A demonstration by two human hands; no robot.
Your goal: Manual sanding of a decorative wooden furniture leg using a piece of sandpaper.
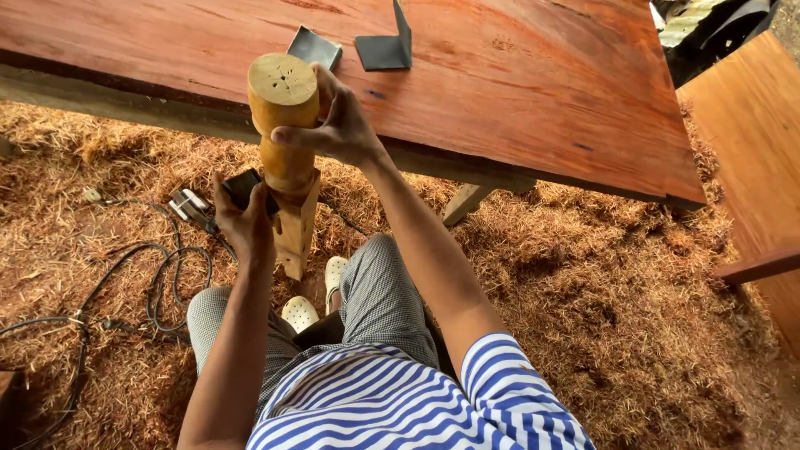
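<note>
The turned wooden leg point(285, 150) stands upright on the floor point(583, 283) before the table point(517, 92). Two metal brackets point(385, 46) lie on the table behind it. Cables point(158, 283) lie left.

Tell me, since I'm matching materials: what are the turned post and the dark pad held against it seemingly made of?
Turned post: pale yellowish wood, apparently bare; its end shows grain and small holes. Dark pad in the left hand: possibly an abrasive sheet, but too hidden to tell. The right hand grips the post's top.
</note>
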